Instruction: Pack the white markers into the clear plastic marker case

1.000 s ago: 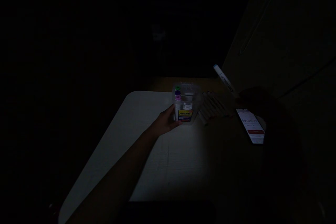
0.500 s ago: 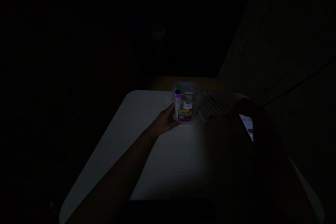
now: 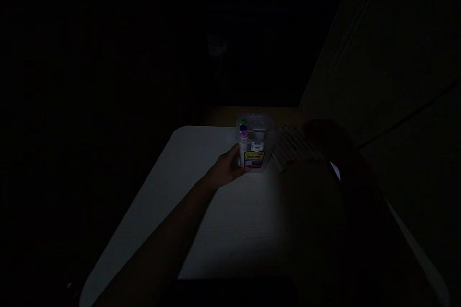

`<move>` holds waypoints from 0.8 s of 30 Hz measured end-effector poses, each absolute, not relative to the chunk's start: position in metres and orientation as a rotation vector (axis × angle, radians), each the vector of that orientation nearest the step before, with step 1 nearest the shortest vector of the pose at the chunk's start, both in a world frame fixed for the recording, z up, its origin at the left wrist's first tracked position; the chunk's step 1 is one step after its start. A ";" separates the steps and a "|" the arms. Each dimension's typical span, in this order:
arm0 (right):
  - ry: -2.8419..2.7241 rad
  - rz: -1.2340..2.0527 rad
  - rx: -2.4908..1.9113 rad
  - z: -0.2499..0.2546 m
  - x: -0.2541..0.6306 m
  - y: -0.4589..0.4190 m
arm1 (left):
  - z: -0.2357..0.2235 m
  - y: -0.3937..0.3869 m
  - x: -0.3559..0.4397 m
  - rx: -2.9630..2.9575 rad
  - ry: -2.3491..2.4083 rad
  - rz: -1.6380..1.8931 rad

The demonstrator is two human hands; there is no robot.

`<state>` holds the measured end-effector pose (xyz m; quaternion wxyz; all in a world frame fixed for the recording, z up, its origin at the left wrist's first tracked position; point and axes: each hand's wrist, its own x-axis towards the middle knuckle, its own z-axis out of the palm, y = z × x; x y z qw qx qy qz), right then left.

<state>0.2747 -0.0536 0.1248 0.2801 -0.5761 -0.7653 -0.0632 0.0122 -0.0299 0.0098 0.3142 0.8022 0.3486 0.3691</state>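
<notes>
My left hand (image 3: 226,169) is closed around the lower left side of a clear plastic marker case (image 3: 268,132), thumb across its front near a yellow label (image 3: 254,159). Inside, along the left wall, stand several markers with green, dark blue and pink caps (image 3: 244,135). To the right of the case, a row of loose white markers (image 3: 293,144) lies side by side on the table. At the right end of that row is my right hand (image 3: 322,134), a dark shape in deep shadow. Its fingers cannot be made out.
The pale table (image 3: 173,172) has rounded corners and falls into shadow on the right. A phone (image 3: 335,171) lies there, mostly hidden behind my right arm. A dark cable (image 3: 406,122) runs along the wall at right. Most of the room is black.
My right hand has moved left, toward the loose markers, and its arm now covers more of the phone. My left hand and the case have stayed in place.
</notes>
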 end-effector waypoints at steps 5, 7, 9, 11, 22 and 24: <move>-2.182 -0.141 -1.105 0.125 0.228 -0.066 | 0.010 -0.030 0.012 2.129 0.917 0.989; -2.284 -0.118 -0.969 0.123 0.214 -0.071 | 0.009 -0.030 0.012 2.125 0.922 0.991; -2.349 -0.106 -0.931 0.121 0.207 -0.073 | 0.007 -0.029 0.012 2.113 0.932 0.984; -2.371 -0.108 -0.960 0.121 0.206 -0.074 | 0.007 -0.029 0.011 2.113 0.940 0.981; -2.298 -0.127 -1.096 0.123 0.203 -0.078 | 0.011 -0.030 0.012 2.188 0.949 0.982; -2.314 -0.152 -1.108 0.123 0.202 -0.079 | 0.010 -0.030 0.012 2.211 0.959 0.996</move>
